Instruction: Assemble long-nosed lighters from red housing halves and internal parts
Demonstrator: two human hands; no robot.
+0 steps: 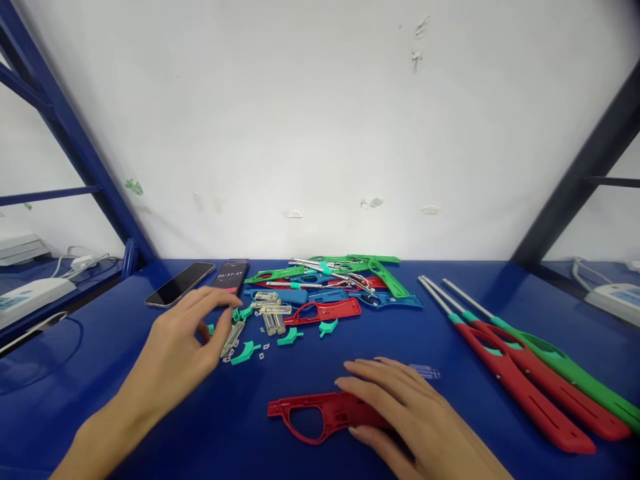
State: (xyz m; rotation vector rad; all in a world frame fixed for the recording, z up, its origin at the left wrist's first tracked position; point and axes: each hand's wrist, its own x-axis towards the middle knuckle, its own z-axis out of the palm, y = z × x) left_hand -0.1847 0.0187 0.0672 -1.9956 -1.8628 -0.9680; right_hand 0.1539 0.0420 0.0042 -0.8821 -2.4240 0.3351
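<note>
My left hand (183, 337) reaches over the small parts, thumb and index finger apart. Just past its fingertips is a teal trigger (243, 313), with no grip on it that I can make out. Under that hand lies a clear fuel tank (233, 338). My right hand (405, 413) is closed over the handle end of a red lighter housing half (335, 408), fingers on the far side and thumb on the near side. This half lies flat, its hollow inner side up and its trigger loop to the left. More teal triggers (246, 352) lie around.
Behind is a heap of red, blue and green housing halves (330, 309) with metal lighter tubes. Assembled long lighters (525, 380) lie at right. Two phones (183, 283) are at back left. A clear plastic piece (425, 371) lies beyond my right hand. Blue frame posts flank the table (200, 420).
</note>
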